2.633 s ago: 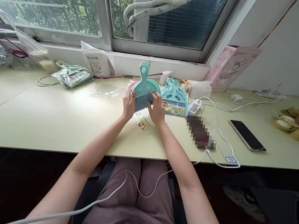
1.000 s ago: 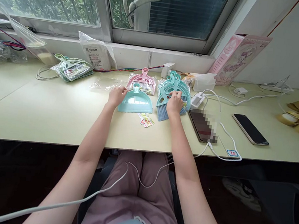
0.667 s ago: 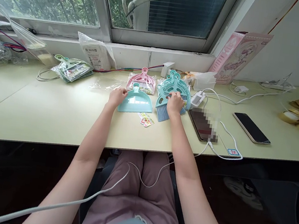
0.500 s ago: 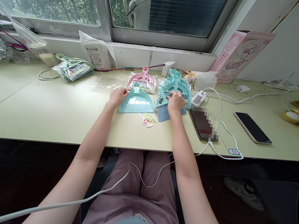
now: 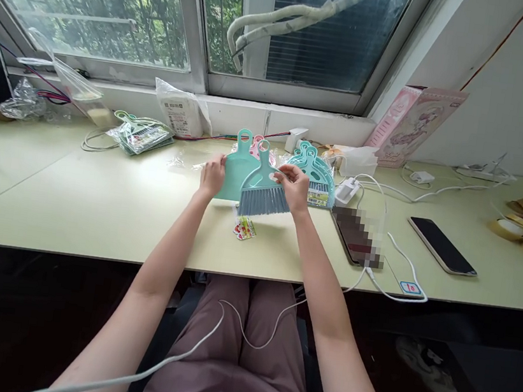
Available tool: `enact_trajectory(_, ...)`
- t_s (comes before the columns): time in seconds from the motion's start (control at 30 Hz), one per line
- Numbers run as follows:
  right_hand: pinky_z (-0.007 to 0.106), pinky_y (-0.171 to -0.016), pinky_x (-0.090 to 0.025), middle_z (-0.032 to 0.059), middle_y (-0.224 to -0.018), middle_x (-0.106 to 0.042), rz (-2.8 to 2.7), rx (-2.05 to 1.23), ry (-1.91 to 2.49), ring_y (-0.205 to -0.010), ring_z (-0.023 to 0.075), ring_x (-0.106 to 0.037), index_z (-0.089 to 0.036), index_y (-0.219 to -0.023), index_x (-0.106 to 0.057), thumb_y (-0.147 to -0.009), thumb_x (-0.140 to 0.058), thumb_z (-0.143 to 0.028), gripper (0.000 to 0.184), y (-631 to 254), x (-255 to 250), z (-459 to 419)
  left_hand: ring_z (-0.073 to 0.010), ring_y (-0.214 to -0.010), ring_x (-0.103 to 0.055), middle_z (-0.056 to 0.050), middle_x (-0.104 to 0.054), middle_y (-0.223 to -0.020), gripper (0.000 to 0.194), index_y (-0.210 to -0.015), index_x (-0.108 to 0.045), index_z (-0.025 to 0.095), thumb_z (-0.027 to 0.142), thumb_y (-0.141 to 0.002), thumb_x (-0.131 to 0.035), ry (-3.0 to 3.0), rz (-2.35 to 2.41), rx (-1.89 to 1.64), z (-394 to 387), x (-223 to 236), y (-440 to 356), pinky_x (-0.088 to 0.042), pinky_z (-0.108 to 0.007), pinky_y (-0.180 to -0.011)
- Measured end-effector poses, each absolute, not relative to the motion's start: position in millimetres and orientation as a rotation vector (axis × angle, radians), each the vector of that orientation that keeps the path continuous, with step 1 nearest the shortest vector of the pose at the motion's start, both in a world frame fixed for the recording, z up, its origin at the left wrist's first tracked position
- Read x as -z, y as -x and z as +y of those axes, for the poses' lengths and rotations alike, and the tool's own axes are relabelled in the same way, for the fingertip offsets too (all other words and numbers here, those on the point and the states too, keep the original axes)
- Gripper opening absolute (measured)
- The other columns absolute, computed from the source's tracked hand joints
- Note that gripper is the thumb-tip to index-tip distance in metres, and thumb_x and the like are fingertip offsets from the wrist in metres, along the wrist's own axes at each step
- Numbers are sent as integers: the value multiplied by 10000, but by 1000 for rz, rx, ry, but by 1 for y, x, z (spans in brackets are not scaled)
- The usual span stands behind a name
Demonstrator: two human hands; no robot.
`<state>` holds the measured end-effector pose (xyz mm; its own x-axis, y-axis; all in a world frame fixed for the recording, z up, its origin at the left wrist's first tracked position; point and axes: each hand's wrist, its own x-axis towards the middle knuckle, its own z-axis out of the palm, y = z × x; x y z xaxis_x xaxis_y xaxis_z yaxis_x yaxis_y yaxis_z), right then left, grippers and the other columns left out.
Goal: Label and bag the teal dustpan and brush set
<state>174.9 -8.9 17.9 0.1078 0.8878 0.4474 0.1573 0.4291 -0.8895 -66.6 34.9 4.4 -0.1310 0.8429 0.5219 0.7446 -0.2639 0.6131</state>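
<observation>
My left hand (image 5: 213, 175) grips the left edge of a teal dustpan (image 5: 234, 176), which is raised upright above the desk. With its fingers pinched, my right hand (image 5: 293, 187) holds a small teal brush (image 5: 262, 190) with grey-blue bristles by its right side. The brush overlaps the right part of the dustpan, hiding some of it; whether the two touch I cannot tell. Below them some small printed cards (image 5: 244, 228) lie on the desk. Just behind my right hand sits a stack of teal dustpan-and-brush sets (image 5: 315, 171). A pink set (image 5: 258, 141) is mostly hidden behind the dustpan.
Packaged green sets (image 5: 141, 135) lie at the back left, near a white plastic packet (image 5: 181, 111). To the right are a charging phone (image 5: 353, 234), another phone (image 5: 442, 245), a white charger (image 5: 346, 190) and loose cables. A pink box (image 5: 415, 126) leans by the wall.
The dustpan has risen from lying on the desk to upright. My right hand has drawn the brush away from the teal stack, leftward in front of the dustpan. The view has tilted up slightly.
</observation>
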Motion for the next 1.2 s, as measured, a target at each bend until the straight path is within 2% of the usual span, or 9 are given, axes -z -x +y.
enact_trajectory(0.13,321,-787,-582,38,-865,-703,-1265,-801,940,-832,168,-694,-202,-921,-644,-794,-732,-456,297,-167,-18,-14,-261,-889,-595,-100,-635,-871,345,-837,-600,204,413,-1001,-380,-2015,1536,-1580,33,-9,57,-407,-337,-818)
enact_trajectory(0.33,350,-841,-541,63,-894,-709,-1106,-555,1033,-881,194,-662,-181,-862,-665,-768,-750,-468,314,-169,-10,-11,-159,-631,-471,3,-503,-678,476,-868,-545,205,659,-935,-418,-1972,1111,-1471,25,4,24,-356,-282,-633)
enact_trajectory(0.53,387,-935,-484,88,-970,-686,-1162,-290,1283,-994,220,-599,-186,-873,-666,-867,-677,-367,182,-169,-8,-13,-143,-639,-526,10,-606,-765,404,-951,-446,214,477,-804,-715,-1979,1117,-1448,7,10,-4,-370,-253,-619)
enact_trajectory(0.67,465,-1108,-386,140,-1336,-557,-1190,-91,1323,-1300,280,-468,-195,-1021,-695,-871,-682,-386,243,-170,-9,-12,-121,-598,-510,30,-591,-729,259,-922,-451,217,374,-865,-649,-2001,1120,-1516,2,8,-6,-363,-236,-602)
enact_trajectory(0.77,462,-1137,-382,119,-1459,-497,-1258,-311,1184,-1390,286,-415,-220,-1246,-643,-828,-719,-459,488,-178,-11,-7,-111,-571,-486,34,-586,-707,187,-939,-489,218,377,-915,-584,-2062,1134,-1584,-1,9,-4,-358,-232,-585)
enact_trajectory(0.83,433,-1079,-455,108,-1375,-596,-1329,-639,1039,-1323,286,-509,-220,-1255,-655,-773,-747,-528,579,-185,-12,-3,-115,-583,-502,19,-620,-735,174,-976,-529,215,381,-933,-557,-2105,1153,-1642,-4,9,-3,-370,-235,-591)
enact_trajectory(0.93,417,-985,-523,103,-1165,-720,-1304,-935,929,-1177,299,-622,-198,-1065,-751,-646,-818,-572,565,-192,-13,0,-145,-678,-599,-24,-705,-863,250,-1111,-593,209,383,-936,-554,-2154,1145,-1640,-9,8,-5,-434,-252,-649)
enact_trajectory(1.1,430,-924,-549,78,-980,-764,-1131,-922,967,-1074,299,-660,-201,-833,-775,-523,-883,-511,452,-187,-14,-2,-230,-1023,-681,-88,-724,-1165,343,-1245,-654,213,331,-961,-502,-2136,1068,-1612,-14,6,-13,-511,-327,-863)
enact_trajectory(1.2,435,-907,-558,60,-943,-770,-1066,-933,952,-1023,289,-673,-209,-793,-775,-491,-897,-471,417,-181,-13,-4,-235,-1021,-693,-81,-733,-1159,328,-1220,-684,215,311,-948,-528,-2088,1051,-1647,-11,6,-14,-525,-332,-871)
